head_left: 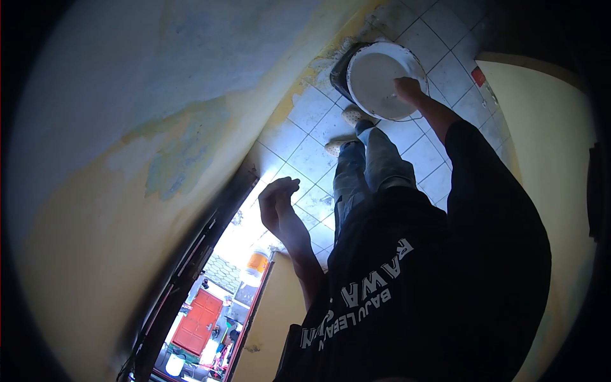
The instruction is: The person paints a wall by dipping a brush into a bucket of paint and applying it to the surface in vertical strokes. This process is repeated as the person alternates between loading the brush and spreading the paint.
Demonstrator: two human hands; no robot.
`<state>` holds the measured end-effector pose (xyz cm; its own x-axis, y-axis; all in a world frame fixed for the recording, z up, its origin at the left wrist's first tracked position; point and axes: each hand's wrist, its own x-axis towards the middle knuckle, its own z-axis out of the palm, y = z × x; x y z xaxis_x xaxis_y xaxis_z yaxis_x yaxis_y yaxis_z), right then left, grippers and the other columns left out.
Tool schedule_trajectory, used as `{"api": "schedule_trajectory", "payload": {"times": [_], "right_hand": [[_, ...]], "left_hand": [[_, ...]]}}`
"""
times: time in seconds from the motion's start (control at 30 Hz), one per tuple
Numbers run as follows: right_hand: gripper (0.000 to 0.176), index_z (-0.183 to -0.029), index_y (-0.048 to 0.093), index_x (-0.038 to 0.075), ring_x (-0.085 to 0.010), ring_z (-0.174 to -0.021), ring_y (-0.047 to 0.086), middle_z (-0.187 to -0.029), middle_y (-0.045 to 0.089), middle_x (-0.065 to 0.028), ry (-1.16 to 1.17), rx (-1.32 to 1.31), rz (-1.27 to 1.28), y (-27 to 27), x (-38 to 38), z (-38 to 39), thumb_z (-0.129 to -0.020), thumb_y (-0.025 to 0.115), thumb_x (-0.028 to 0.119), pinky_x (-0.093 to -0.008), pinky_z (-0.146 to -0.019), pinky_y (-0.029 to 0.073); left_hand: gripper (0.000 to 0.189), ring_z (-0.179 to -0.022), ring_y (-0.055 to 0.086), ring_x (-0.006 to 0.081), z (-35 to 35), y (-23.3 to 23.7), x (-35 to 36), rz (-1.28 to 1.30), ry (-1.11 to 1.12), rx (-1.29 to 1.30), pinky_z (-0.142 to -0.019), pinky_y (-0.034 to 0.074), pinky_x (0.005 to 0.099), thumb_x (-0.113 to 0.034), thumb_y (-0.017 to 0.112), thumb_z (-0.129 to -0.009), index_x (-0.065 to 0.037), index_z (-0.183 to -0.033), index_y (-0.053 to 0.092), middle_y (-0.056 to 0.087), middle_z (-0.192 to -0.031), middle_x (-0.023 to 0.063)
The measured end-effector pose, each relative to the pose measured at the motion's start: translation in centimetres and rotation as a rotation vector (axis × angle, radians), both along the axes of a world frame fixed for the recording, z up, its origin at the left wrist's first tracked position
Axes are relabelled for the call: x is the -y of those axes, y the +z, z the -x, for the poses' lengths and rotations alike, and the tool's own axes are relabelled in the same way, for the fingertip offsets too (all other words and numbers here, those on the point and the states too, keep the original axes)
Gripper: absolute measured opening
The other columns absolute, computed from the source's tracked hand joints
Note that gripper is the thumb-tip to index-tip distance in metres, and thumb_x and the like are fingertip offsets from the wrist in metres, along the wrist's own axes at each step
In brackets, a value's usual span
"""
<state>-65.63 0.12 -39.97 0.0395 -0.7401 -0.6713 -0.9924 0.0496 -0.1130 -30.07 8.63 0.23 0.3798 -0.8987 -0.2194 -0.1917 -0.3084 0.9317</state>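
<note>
A round white basin (369, 73) with a worn, chipped rim sits over a dark container (342, 73) near the wall, beyond my feet. My right hand (410, 90) is over the inside of the basin, with its fingers closed; what they hold, if anything, is too small to make out. The basin's inside looks whitish, with small specks near the hand. My left hand (279, 202) is raised away from the basin, near the doorway side, with its fingers curled together and nothing visible in them.
Pale floor tiles (305, 134) lie around my light clogs (353, 114). A peeling wall (184, 146) rises at left. Through a doorway at lower left, an orange-and-white bucket (256, 262) and a red door (197, 321) show. A small red object (478, 76) lies at upper right.
</note>
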Motion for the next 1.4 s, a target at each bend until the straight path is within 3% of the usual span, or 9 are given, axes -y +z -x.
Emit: {"api": "schedule_trajectory", "payload": {"times": [0.1,0.27,0.33,0.53,0.73,0.8,0.93,1.1,1.4], "right_hand": [[0.024,-0.108,0.071,0.005,-0.0318,-0.095,0.076,-0.101,0.076,-0.0168,-0.001,0.079,-0.019,-1.8,-0.2,1.6,-0.090,0.068,0.020,-0.0453,-0.076,0.062],[0.031,-0.115,0.071,0.006,-0.0313,-0.103,0.075,-0.109,0.077,-0.0155,0.242,-0.004,-0.044,-2.2,0.0,2.5,-0.088,0.070,0.020,-0.0481,-0.083,0.061],[0.029,-0.113,0.072,0.005,-0.0311,-0.102,0.076,-0.107,0.077,-0.0155,0.116,0.005,-0.032,-0.5,0.1,1.9,-0.088,0.070,0.020,-0.0485,-0.082,0.061],[0.028,-0.110,0.072,0.005,-0.0335,-0.095,0.074,-0.102,0.076,-0.0171,0.366,0.057,-0.119,-0.9,3.7,0.1,-0.087,0.070,0.021,-0.0473,-0.080,0.059],[0.022,-0.091,0.079,0.004,-0.0301,-0.088,0.073,-0.097,0.076,-0.0157,0.692,0.033,-0.202,-3.5,8.3,-1.6,-0.079,0.074,0.021,-0.0444,-0.075,0.059],[0.020,-0.086,0.080,0.004,-0.0291,-0.083,0.073,-0.092,0.077,-0.0151,0.723,-0.035,-0.234,-6.5,9.4,-1.9,-0.074,0.077,0.020,-0.0443,-0.072,0.058],[0.013,-0.076,0.080,0.006,-0.0286,-0.074,0.073,-0.082,0.076,-0.0139,0.796,0.003,-0.224,-5.6,8.7,-1.8,-0.066,0.078,0.015,-0.0443,-0.068,0.058],[0.012,-0.076,0.079,0.005,-0.0284,-0.075,0.074,-0.082,0.077,-0.0131,0.761,-0.029,-0.238,-9.0,8.5,-0.8,-0.066,0.078,0.011,-0.0434,-0.068,0.059],[0.018,-0.089,0.076,0.005,-0.0296,-0.086,0.075,-0.093,0.076,-0.0137,0.612,-0.065,-0.176,-8.7,7.4,-1.9,-0.072,0.077,0.011,-0.0440,-0.073,0.060]], "left_hand": [[0.019,-0.093,0.071,0.0254,0.2,-0.6,-0.1,0.013,0.004,-0.038,-0.085,0.058,0.0376,0.000,0.046,-0.101,0.003,-0.110,0.063,0.069,-0.104,0.0161],[0.020,-0.096,0.072,0.0272,-0.7,-0.4,-0.9,0.055,-0.017,-0.087,-0.087,0.058,0.0360,-0.007,0.057,-0.098,0.005,-0.112,0.064,0.067,-0.108,0.0160],[0.020,-0.096,0.072,0.0272,-1.1,-0.6,-1.0,0.072,0.009,-0.087,-0.087,0.058,0.0362,-0.007,0.057,-0.098,0.005,-0.112,0.064,0.067,-0.108,0.0157],[0.022,-0.096,0.070,0.0243,-1.5,-1.7,-2.4,0.023,0.027,-0.079,-0.087,0.057,0.0374,-0.001,0.046,-0.100,0.004,-0.113,0.062,0.068,-0.108,0.0158],[0.035,-0.113,0.068,0.0299,0.8,-14.0,-2.6,-0.316,-0.192,-0.485,-0.100,0.053,0.0403,-0.017,0.054,-0.101,0.004,-0.128,0.061,0.067,-0.123,0.0175],[0.048,-0.124,0.062,0.0291,4.4,-20.6,-2.5,-0.532,-0.230,-0.717,-0.106,0.050,0.0409,-0.024,0.058,-0.103,0.002,-0.143,0.052,0.062,-0.135,0.0173],[0.079,-0.148,0.036,0.0389,13.0,-31.3,-1.6,-0.763,-0.046,-1.244,-0.117,0.036,0.0609,-0.046,0.052,-0.106,-0.014,-0.165,0.011,0.020,-0.167,0.0216],[0.096,-0.160,0.009,0.0353,16.0,-29.8,0.2,-0.739,0.156,-1.323,-0.124,0.006,0.0670,-0.069,0.045,-0.098,-0.017,-0.167,0.003,0.003,-0.172,0.0215],[0.104,-0.161,-0.011,0.0312,16.4,-31.5,-0.6,-0.624,0.153,-1.481,-0.124,-0.009,0.0618,-0.075,0.043,-0.093,-0.022,-0.167,-0.008,-0.009,-0.174,0.0182]]}}
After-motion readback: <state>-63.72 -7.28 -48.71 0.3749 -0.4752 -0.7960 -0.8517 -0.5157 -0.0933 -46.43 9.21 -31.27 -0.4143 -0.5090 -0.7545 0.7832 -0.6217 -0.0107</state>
